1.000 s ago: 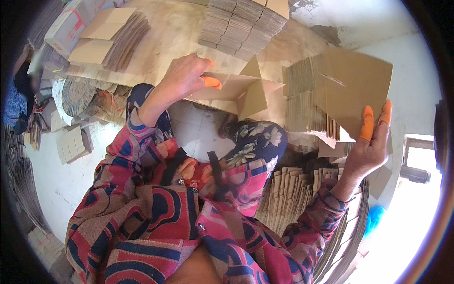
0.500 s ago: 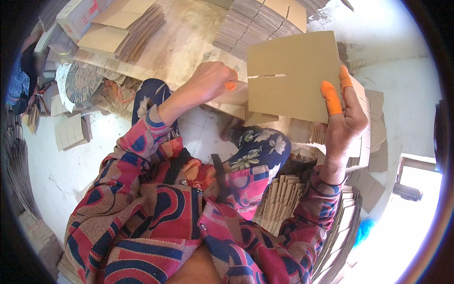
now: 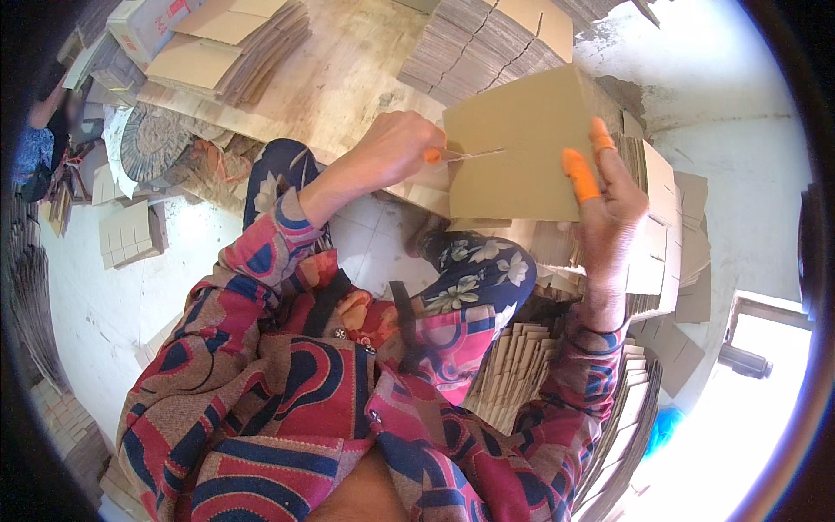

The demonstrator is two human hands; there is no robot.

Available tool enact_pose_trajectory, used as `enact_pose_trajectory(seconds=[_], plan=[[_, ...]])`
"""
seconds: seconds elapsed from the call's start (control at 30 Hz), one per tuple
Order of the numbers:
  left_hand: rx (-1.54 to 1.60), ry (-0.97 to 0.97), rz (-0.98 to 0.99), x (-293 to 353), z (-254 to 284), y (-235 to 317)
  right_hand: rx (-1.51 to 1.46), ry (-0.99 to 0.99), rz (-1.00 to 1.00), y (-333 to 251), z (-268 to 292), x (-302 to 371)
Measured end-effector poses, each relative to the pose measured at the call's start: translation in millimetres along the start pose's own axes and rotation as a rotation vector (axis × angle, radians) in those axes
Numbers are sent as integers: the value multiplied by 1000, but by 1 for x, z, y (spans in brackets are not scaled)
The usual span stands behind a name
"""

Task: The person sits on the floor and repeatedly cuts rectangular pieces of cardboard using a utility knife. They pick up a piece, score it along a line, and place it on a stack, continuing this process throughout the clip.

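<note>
My right hand grips a brown cardboard piece by its right side, with orange finger covers on two fingers lying near that edge. The piece is held up over the work table, its broad face toward me. A narrow slit runs inward from its left edge. At the mouth of that slit is my left hand, curled closed with an orange cover on one fingertip. Whatever its fingers pinch, if anything, is hidden.
Tall stacks of slotted cardboard stand on the wooden table, with another pile at the far left beside a white box. Cardboard bundles stand below right. At the far left edge a person's sleeve shows.
My right hand has brought the cardboard piece left and tilted it slightly. Its slit now meets my left hand, which moved a little to the right.
</note>
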State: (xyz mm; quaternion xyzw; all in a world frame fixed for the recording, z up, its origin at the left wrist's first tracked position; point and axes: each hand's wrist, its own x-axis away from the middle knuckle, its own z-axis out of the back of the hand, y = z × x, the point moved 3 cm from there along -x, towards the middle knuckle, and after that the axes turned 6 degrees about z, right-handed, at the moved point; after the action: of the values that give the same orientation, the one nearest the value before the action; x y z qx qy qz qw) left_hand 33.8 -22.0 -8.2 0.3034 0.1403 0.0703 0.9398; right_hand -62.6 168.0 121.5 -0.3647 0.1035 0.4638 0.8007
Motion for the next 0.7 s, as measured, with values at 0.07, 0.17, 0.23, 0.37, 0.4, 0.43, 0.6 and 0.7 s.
enact_pose_trajectory(seconds=[0.07, 0.17, 0.23, 0.37, 0.4, 0.43, 0.6, 0.7], plan=[[8, 3, -12, -1, -1, 2, -8, -58, -14, 0, -11, 5], [-7, -8, -19, -2, -5, 3, -58, -115, 6, 3, -32, 12], [-24, 9, -22, -3, -5, 3, -21, -281, -43, 6, -42, 18], [-28, 7, -19, -4, -4, 3, 63, -337, -19, 4, -51, 23], [-31, 19, -27, -3, -4, 2, 88, -350, -18, 3, -49, 21], [-33, 32, -35, -2, -5, 0, 114, -363, -17, 3, -49, 20], [-15, 33, -22, -2, -7, 5, 186, -590, 98, 19, -80, 46], [5, 11, -19, -3, -10, 2, 314, -680, 21, 15, -104, 64]])
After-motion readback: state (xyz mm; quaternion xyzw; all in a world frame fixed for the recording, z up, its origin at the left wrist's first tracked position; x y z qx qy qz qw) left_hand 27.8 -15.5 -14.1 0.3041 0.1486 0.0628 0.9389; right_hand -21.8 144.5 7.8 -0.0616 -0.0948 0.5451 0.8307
